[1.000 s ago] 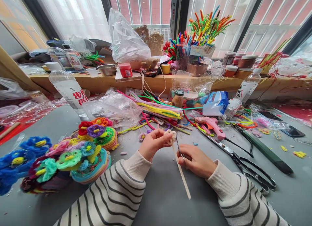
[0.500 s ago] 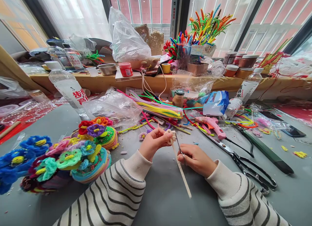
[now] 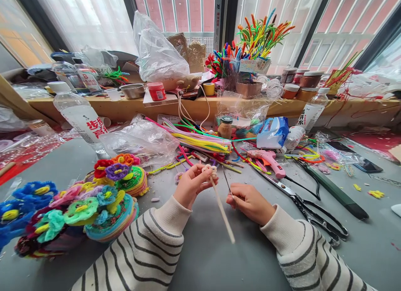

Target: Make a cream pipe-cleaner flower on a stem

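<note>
Tool (image 3: 227, 182) now sits farther from the cream flower (image 3: 209, 171).

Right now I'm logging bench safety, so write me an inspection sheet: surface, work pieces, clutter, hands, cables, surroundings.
Surface: gray tabletop, yellow scraps at right.
Work pieces: cream looped piece with straight stem; slim metal tool, type unclear.
Clutter: chenille flowers left, pipe-cleaner bundle behind, pink glue gun and black-handled scissors right.
Hands: left hand pinches cream looped piece; right hand grips slim metal tool.
Cables: black cord trails from glue gun; white cord hangs over tan ledge.
Surroundings: barred windows behind ledge.
</note>
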The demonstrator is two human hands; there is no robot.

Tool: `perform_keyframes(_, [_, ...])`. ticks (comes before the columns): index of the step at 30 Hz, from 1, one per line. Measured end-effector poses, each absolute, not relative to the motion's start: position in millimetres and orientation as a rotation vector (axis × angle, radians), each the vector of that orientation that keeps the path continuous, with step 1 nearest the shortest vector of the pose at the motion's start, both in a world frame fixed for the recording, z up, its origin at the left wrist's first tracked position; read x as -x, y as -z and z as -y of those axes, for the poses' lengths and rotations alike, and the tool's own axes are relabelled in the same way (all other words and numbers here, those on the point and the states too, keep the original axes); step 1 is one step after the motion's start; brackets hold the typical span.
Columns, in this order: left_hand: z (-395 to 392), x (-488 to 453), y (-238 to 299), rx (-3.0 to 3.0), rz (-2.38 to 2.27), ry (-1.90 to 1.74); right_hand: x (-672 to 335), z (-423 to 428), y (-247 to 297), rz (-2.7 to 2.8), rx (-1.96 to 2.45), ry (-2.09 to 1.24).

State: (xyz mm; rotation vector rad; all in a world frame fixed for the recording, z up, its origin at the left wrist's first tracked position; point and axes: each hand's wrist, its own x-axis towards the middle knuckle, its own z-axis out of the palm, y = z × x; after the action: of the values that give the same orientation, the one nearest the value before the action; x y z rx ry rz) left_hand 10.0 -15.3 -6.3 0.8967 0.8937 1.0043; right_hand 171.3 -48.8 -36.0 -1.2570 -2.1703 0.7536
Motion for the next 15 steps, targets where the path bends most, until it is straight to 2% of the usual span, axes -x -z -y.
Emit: perform_keyframes(15, [16.2,-12.0,6.9,-1.001,-0.931,-0.991,-168.2,53.9,30.4,2.27,1.204,-0.928])
